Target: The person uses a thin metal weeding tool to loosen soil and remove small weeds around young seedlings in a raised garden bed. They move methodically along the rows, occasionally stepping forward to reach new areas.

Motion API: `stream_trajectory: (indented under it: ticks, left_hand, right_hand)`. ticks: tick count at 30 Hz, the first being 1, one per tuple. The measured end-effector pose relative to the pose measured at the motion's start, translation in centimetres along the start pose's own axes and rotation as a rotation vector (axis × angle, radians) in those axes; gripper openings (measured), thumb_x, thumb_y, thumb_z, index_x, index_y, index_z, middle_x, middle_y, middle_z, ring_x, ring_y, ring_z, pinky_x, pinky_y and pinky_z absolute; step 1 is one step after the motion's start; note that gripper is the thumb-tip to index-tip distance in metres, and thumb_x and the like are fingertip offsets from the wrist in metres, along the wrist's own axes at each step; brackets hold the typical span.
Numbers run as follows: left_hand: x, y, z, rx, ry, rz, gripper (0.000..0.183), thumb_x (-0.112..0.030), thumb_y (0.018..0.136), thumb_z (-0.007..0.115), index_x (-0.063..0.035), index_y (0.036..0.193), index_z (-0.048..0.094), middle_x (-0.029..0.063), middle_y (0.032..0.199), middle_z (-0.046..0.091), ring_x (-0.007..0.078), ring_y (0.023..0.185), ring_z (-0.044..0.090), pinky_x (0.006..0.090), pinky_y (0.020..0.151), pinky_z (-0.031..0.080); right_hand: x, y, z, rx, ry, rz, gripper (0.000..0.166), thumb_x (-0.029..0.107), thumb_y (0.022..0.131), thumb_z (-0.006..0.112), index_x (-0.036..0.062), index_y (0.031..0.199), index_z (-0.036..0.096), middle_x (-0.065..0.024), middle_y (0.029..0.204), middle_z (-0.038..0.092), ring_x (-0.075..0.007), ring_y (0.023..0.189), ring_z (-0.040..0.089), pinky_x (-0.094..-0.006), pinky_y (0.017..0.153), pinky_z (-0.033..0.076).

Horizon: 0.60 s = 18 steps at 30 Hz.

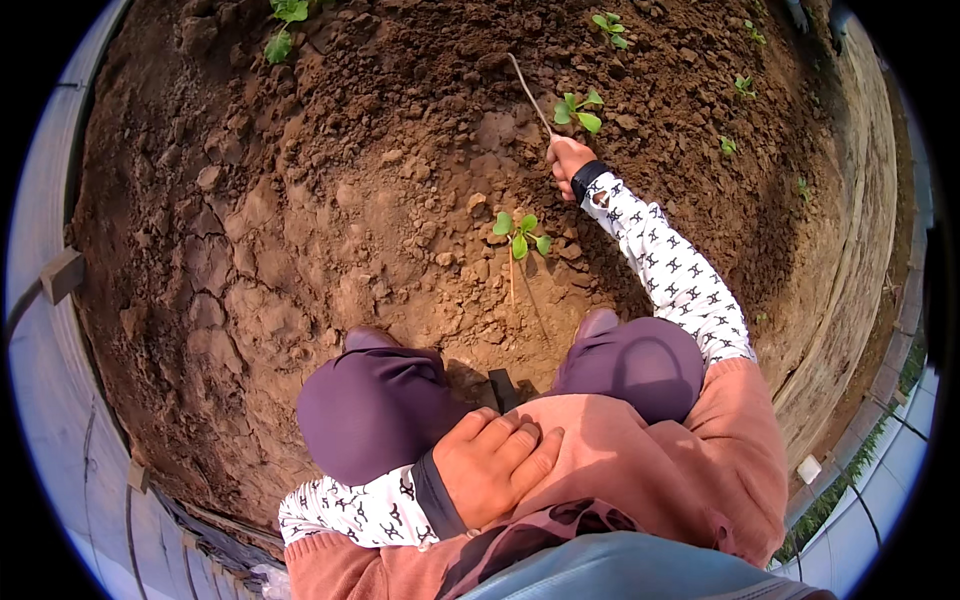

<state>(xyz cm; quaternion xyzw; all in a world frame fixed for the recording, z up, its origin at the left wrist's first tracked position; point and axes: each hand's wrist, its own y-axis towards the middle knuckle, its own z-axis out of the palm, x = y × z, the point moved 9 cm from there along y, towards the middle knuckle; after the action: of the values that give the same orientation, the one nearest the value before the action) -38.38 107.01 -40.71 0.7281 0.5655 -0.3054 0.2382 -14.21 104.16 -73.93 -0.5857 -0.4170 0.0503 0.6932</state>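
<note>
My right hand (568, 163) is closed around one end of a thin, slightly bent stick (529, 90). The stick's far end touches or hovers over the loose brown soil; I cannot tell which. Just beyond that hand grows a small leafy seedling (577, 112). A second seedling (520, 235) stands nearer my feet, with a thin pale stalk (512, 276) beside it. My left hand (495, 465) rests palm down on my pink sweater (600, 439), fingers a little apart. Nothing shows in it, and its palm is hidden.
More seedlings (610, 30) (744, 85) grow farther off and to the right. A larger leafy plant (281, 37) stands at the far left. Cracked soil (217, 277) lies left. Plastic sheeting (45, 195) edges the bed. A dark object (502, 388) sits between my knees.
</note>
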Motion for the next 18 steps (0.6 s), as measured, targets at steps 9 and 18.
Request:
stream_trajectory:
  ticks: [9, 18]
  left_hand:
    - [-0.3, 0.8, 0.9, 0.103, -0.016, 0.043, 0.034, -0.015, 0.069, 0.054, -0.0028, 0.101, 0.059, 0.0102, 0.095, 0.061, 0.0191, 0.084, 0.059, 0.0291, 0.075, 0.045]
    - [0.3, 0.4, 0.4, 0.085, -0.042, 0.000, 0.038, -0.016, 0.069, 0.051, -0.0013, 0.104, 0.058, 0.0120, 0.096, 0.061, 0.0204, 0.085, 0.059, 0.0296, 0.075, 0.044]
  right_hand:
    - [2.7, 2.4, 2.6, 0.070, -0.475, -0.318, 0.036, 0.040, 0.092, 0.033, 0.0082, 0.081, 0.044, -0.0039, 0.055, 0.040, -0.0187, 0.040, 0.039, -0.0336, 0.043, 0.038]
    - [-7.9, -1.5, -0.6, 0.085, -0.319, -0.112, 0.038, 0.042, 0.090, 0.037, 0.0072, 0.077, 0.044, -0.0035, 0.051, 0.041, -0.0169, 0.038, 0.039, -0.0337, 0.039, 0.035]
